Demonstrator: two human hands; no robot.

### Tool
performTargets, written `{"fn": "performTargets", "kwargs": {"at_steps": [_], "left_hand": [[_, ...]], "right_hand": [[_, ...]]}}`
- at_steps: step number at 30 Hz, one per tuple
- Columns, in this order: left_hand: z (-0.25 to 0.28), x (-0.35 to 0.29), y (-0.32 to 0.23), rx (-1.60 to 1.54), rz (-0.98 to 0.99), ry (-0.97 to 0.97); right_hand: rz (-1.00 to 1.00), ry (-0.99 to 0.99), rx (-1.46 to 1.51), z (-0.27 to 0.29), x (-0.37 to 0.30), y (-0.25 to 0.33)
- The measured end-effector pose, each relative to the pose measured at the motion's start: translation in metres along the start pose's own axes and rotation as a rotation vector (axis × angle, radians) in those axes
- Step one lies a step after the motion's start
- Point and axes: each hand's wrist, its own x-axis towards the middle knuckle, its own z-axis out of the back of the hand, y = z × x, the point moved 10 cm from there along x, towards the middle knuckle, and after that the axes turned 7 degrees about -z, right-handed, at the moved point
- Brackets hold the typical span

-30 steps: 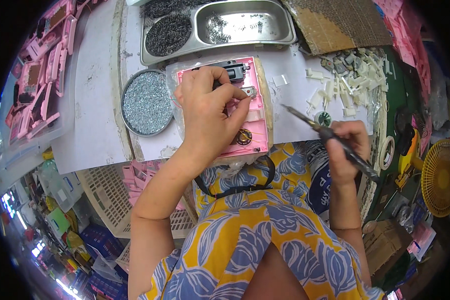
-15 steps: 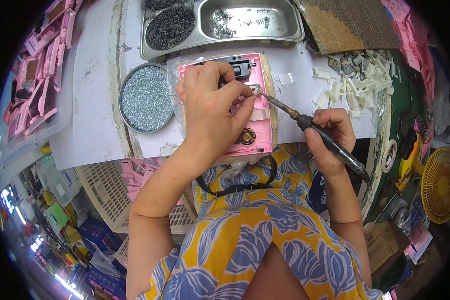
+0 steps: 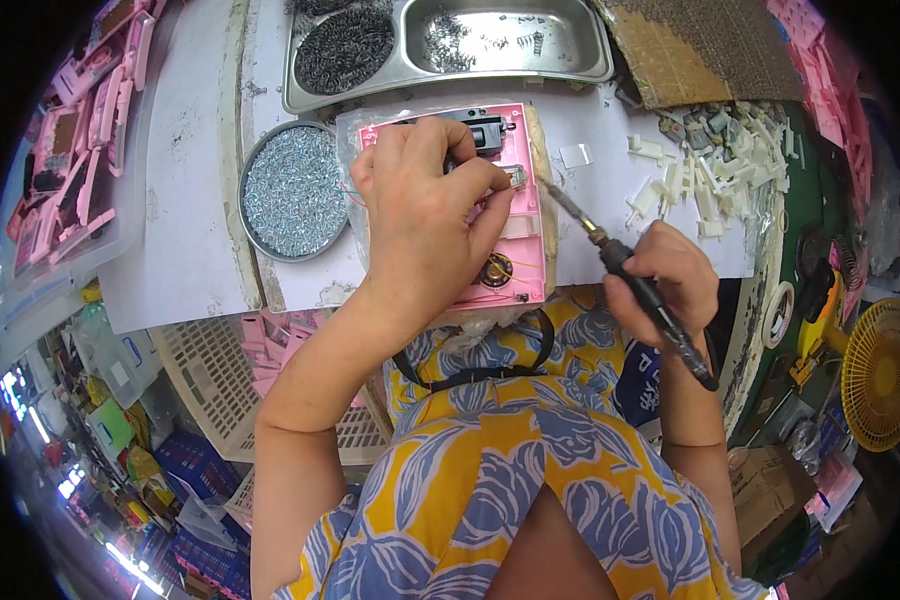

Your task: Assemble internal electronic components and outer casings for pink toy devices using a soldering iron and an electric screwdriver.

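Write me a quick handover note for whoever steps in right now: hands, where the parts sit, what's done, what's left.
Left hand: pressed on the pink casing, fingertips pinching a small metal part near its upper right.
Right hand: gripping the soldering iron, tip angled at that part, at or just short of it.
Casing lies flat on the white table; round tray of small screws to its left, steel tray behind, white plastic pieces to the right.
Done: part positioned and iron brought up.
Left: probably the joint itself; cannot tell whether it is made.

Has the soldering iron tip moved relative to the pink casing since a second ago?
Yes. The soldering iron in the right hand has swung left; its tip now meets the right edge of the pink casing.
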Motion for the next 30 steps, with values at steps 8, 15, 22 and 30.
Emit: {"fn": "performTargets", "kwargs": {"at_steps": [8,15,22,30], "left_hand": [[0.004,0.003,-0.005,0.055,-0.026,-0.008],[0.006,0.003,-0.007,0.072,-0.027,-0.007],[0.005,0.003,-0.007,0.078,-0.010,0.014],[0.005,0.003,-0.009,0.102,-0.009,0.023]], "right_hand": [[-0.134,-0.126,0.106,0.023,-0.007,-0.015],[-0.123,-0.104,0.081,0.028,-0.002,-0.013],[-0.075,-0.113,0.057,0.033,-0.001,-0.010],[-0.060,-0.091,0.044,0.032,0.003,-0.006]]}}
